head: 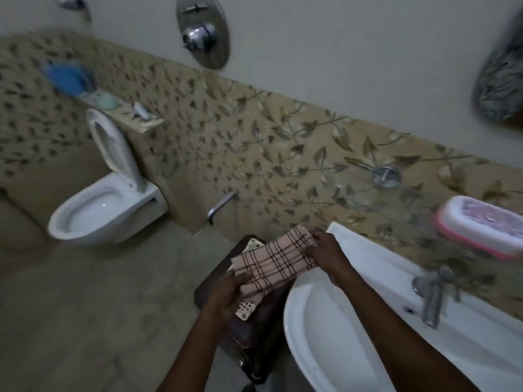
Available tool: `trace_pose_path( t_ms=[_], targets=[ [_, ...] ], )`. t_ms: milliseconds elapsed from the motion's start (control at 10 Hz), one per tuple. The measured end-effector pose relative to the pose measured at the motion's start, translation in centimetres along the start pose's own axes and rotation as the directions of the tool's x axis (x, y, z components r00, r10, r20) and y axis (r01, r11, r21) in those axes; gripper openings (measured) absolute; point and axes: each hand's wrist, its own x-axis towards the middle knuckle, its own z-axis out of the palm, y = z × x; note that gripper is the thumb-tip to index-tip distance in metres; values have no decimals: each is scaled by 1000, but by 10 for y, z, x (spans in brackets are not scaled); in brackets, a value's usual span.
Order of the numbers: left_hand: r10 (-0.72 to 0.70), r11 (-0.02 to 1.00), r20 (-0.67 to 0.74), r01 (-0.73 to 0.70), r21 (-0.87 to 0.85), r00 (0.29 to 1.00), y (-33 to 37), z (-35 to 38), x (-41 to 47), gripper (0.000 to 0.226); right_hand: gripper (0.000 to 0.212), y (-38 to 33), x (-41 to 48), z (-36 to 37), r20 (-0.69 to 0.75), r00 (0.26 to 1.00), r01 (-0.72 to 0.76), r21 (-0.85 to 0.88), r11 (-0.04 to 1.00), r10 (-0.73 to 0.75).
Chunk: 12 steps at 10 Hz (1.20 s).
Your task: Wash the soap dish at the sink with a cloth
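Note:
A pink checked cloth (276, 261) is stretched between my two hands, left of the white sink (319, 329). My left hand (226, 292) grips its near end and my right hand (325, 250) pinches its far end. Under the cloth lies a cream perforated piece (245, 308), most of it hidden, on a dark stool (215, 281). A white and pink soap dish (481, 227) sits on the sink's back ledge at the right. The tap (433, 292) stands on the ledge below it.
A white toilet (99, 210) with its lid up stands at the left against the leaf-patterned wall. A ledge above it carries a green soap (106, 101) and a blue object (68, 77). A wall spout (219, 206) juts out behind the stool. Grey floor lies at the lower left.

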Motion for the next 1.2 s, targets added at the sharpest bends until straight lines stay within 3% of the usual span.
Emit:
trace_pose_path(
  t_ms=[100, 200, 300, 600, 900, 1000, 1100, 1200],
  targets=[
    [-2, 999, -255, 12, 38, 967, -18, -37, 30, 29, 39, 3, 51, 58, 69, 998, 18, -217, 976, -3],
    [-33, 999, -356, 29, -17, 934, -46, -66, 67, 33, 41, 31, 100, 112, 104, 993, 6, -482, 876, 50],
    [-57, 998, -422, 45, -38, 905, -70, -82, 102, 43, 38, 69, 132, 140, 80, 991, -40, -597, 801, 110],
    [-105, 993, -551, 59, -101, 828, -106, -99, 174, 40, 36, 123, 212, 182, 70, 992, -33, -679, 734, 109],
    [-65, 997, -592, 83, 2, 803, -113, -105, 190, 34, 35, 138, 230, 193, 92, 991, -6, -707, 707, 100],
    [-62, 996, -598, 87, 12, 799, -122, -109, 192, 26, 43, 146, 231, 196, 132, 983, 9, -724, 690, 126],
    [103, 980, -626, 30, 198, 773, -128, -108, 190, 33, 47, 141, 229, 193, 130, 986, 23, -737, 676, 109],
    [223, 921, -600, 36, 389, 768, -131, -94, 175, 41, 38, 127, 217, 185, 130, 990, 62, -760, 647, 58]
  ],
)
